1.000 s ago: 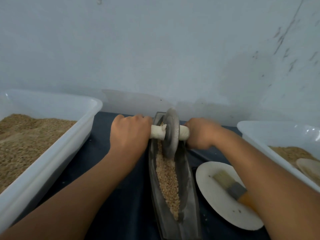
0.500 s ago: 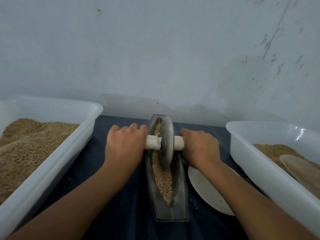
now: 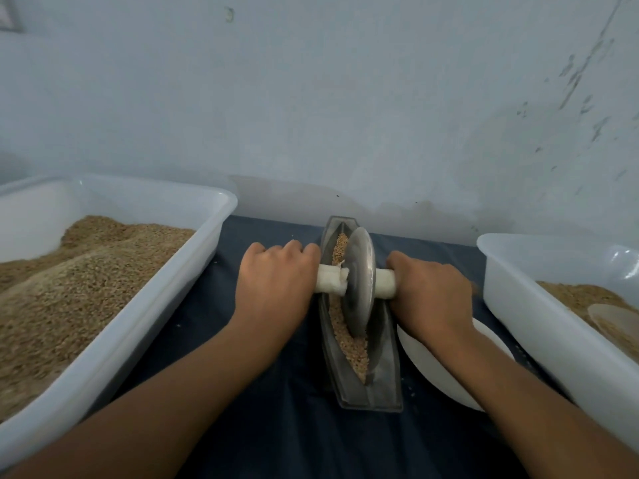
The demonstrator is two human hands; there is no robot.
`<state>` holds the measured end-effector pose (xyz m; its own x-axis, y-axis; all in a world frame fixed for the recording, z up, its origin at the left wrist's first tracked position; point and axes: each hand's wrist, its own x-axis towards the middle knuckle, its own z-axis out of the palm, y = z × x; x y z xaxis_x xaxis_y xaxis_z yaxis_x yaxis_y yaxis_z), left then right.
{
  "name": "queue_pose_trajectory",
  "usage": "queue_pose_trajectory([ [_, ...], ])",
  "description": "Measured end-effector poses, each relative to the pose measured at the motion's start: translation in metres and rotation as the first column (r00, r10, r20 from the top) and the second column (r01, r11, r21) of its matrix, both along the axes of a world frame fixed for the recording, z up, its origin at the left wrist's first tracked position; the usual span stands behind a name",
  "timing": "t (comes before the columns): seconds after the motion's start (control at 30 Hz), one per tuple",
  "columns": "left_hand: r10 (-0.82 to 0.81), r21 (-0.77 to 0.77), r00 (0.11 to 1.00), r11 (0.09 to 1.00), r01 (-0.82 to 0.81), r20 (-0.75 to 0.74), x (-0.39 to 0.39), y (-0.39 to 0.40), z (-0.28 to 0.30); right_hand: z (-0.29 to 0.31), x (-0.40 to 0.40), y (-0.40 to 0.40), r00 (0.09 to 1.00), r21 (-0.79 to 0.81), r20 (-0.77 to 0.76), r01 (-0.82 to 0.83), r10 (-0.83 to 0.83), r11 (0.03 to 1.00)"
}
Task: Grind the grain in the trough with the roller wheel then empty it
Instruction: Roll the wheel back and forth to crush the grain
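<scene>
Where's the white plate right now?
In the head view, the white plate lies on the dark cloth just right of the trough, partly under the right forearm, left of the right tub.

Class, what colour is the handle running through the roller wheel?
White, or off-white: the handle shows on both sides of the grey roller wheel, seen in the head view.

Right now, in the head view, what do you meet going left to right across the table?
Large white tub of grain → left hand on the axle → roller wheel in the trough → right hand on the axle → white plate → second white tub.
</scene>
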<state>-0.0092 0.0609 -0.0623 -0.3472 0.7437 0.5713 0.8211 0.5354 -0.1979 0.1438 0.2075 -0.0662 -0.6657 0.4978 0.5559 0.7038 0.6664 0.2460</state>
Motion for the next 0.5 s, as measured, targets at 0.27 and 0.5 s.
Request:
queue_pose_trajectory([
  [0.27,0.048,-0.041,0.999,0.998,-0.048,0.015,-0.019,0.031,0.004,0.028,-0.028,0.034,0.980,-0.366,0.199,0.054,0.022,0.929],
  [0.5,0.069,-0.074,0.997,0.995,-0.070,-0.018,-0.033,0.054,0.011,0.044,-0.054,0.062,0.920,-0.544,0.371,0.107,0.124,0.832],
])
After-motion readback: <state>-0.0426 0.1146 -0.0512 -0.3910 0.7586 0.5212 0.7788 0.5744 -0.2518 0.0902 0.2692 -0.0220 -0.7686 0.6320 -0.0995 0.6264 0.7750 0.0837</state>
